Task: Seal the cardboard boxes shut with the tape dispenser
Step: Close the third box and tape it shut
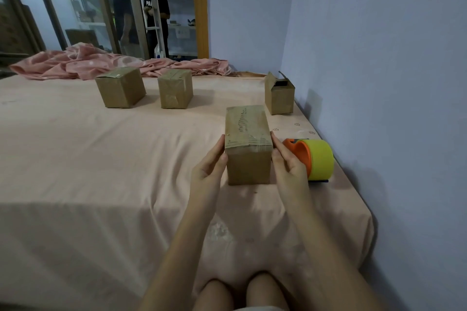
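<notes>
Both hands flank the near box (249, 145) on the bed (75, 159), left hand (211, 168) and right hand (288, 163) pressing flat, fingers straight, on its side walls. It looks light, stiff cardboard, best steadied by the sides like this. Brown, wrinkled tape across its top. The tape dispenser (312, 159) sits just right, orange with a yellow roll.

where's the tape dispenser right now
In the head view the tape dispenser lies on the bed at the right, close to the wall, just beyond the right hand that presses the near box.
</notes>
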### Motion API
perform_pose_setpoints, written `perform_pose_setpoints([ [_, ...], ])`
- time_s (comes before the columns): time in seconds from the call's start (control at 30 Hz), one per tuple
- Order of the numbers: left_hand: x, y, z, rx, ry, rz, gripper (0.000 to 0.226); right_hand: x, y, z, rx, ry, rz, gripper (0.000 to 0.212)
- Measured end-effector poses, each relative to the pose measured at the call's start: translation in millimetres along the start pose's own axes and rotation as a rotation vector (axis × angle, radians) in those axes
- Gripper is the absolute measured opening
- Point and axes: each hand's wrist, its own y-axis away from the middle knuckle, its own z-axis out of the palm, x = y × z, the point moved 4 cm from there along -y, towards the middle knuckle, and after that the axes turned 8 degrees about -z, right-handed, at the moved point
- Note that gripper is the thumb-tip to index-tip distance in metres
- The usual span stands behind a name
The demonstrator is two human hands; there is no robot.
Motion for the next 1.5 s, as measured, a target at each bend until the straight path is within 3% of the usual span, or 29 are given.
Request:
perform_pose_setpoints([
  [0.07, 1.7, 0.5, -3.0, 0.028, -0.046, 0.010, 0.036, 3.8, -1.8, 5.4, -0.002, 0.025, 0.094, 0.033],
  [0.37, 15.6, 7.1, -3.6, 0.064, -0.134, 0.086, 0.035, 3.3, 8.1, 6.4, 0.062, 0.030, -0.004, 0.035],
  [0.57, 16.6, 8.7, -9.3, 0.132, -0.069, 0.067, 0.033, 0.9, 8.8, 13.8, -0.012, 0.094, -0.049, 0.039],
  [0.77, 17.7, 6.7, -12.9, 0.139, -0.087, 0.033, 0.028, 3.8, 7.4, 7.2, -0.056, -0.026, 0.007, 0.039],
  [1.0, 21.3, 8.9, -11.0, 0.209, -0.091, 0.015, 0.023, 6.6, 10.5, 13.3, 0.035, -0.049, 0.024, 0.038],
  [1.23, 24.4, 6.5, -10.0, 0.181, -0.126, -0.022, 0.027, -5.8, -1.5, 5.7, -0.062, -0.156, 0.142, 0.055],
  [1.33, 29.6, 4.1, -8.5, 0.120, -0.129, -0.070, 0.037, -15.2, -10.8, 1.3, -0.010, -0.066, 0.124, 0.078],
  [1.5, 39.0, 4.9, -2.0, 0.209, -0.362, -0.064, 0.048, -15.8, -11.6, 4.6, -0.017, 0.091, 0.111, 0.078],
])
